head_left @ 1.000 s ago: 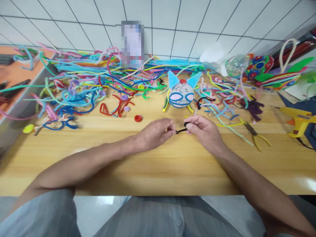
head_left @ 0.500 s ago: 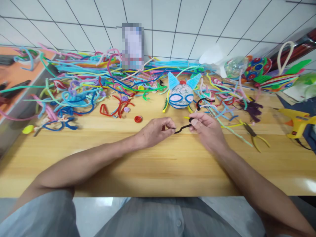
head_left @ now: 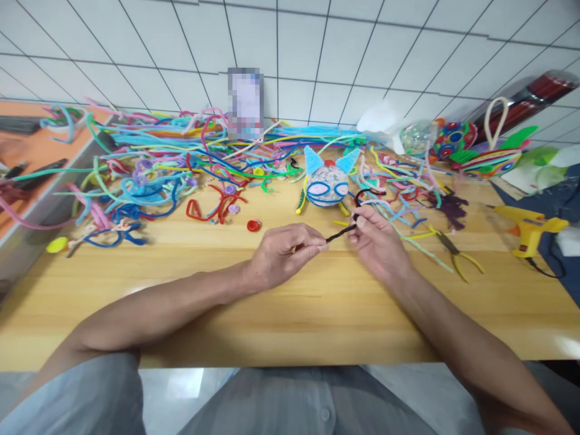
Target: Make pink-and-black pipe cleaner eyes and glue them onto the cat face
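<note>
Head view: the black stem has lost its slack, now straighter between pinching grips of left hand and right hand.

The left hand and right hand pinch a black stem between them, yellow-handled pliers lying beyond the right.

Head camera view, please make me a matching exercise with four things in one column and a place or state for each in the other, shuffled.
Things:
1. thin black fuzzy stem
2. yellow-handled metal pliers
3. yellow plastic glue gun
4. small round red piece

Places or states:
A. farthest right of the four
B. left of the blue-eared grey ball
C. handles spread apart
D. held between left hand and right hand

Pairs: 1-D, 2-C, 3-A, 4-B
</note>
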Demonstrator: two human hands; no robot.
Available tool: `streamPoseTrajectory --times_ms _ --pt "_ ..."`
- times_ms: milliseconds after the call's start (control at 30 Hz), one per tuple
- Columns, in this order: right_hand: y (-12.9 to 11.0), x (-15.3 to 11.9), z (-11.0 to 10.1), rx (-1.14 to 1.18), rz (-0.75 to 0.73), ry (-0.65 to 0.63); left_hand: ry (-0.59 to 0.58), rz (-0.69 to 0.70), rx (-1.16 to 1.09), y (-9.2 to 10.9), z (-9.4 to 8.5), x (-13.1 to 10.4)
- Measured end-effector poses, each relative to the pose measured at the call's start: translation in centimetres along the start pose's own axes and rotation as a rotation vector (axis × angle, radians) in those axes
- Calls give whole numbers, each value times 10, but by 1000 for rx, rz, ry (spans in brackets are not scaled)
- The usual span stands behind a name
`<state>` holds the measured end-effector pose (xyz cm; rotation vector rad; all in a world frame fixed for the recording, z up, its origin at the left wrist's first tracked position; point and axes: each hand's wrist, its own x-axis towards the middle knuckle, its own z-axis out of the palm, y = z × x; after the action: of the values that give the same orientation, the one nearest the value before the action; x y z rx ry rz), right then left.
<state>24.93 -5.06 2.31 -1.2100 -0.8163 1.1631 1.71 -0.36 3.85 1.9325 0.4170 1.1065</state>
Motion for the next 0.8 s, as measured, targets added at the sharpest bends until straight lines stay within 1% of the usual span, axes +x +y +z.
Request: streamPoseTrajectory --times_ms 33,67,100,167,233,267,367,433,467,500,567,633,700,800 --pt "1 0 0 12 15 -7 22 30 17 -1 -2 1" --pt "2 0 0 18 21 -10 10 54 30 -2 -3 2" --pt "2 1 0 18 17 -8 -37 79 41 -3 -5 3" --pt "1 4 -3 4 -10 3 -190 113 66 -6 -6 4" --pt "-3 6 -6 -11 -37 13 -308 93 97 -6 -7 5" --pt "-5 6 -7 -19 -48 12 -325 55 106 -6 -7 6" --pt "-12 -2 -4 -110 -80 -29 -277 -157 67 -1 -11 12" --pt "-17 -12 4 -248 -121 -84 -222 -285 25 1 -13 15" --pt "-19 -17 10 -338 -163 -113 -196 -313 16 2 -14 17" --pt "-22 -22 15 -434 -224 -140 -174 -310 17 2 -14 17" --pt "-27 -30 24 -614 -360 -189 -138 -256 51 1 -14 17" --pt "-31 -33 30 -722 -457 -215 -103 -226 104 0 -13 15" --pt "-34 -33 33 -752 -491 -214 -87 -221 109 2 -13 14" --pt "-35 -32 35 -758 -530 -188 -116 -244 -42 9 -14 16"
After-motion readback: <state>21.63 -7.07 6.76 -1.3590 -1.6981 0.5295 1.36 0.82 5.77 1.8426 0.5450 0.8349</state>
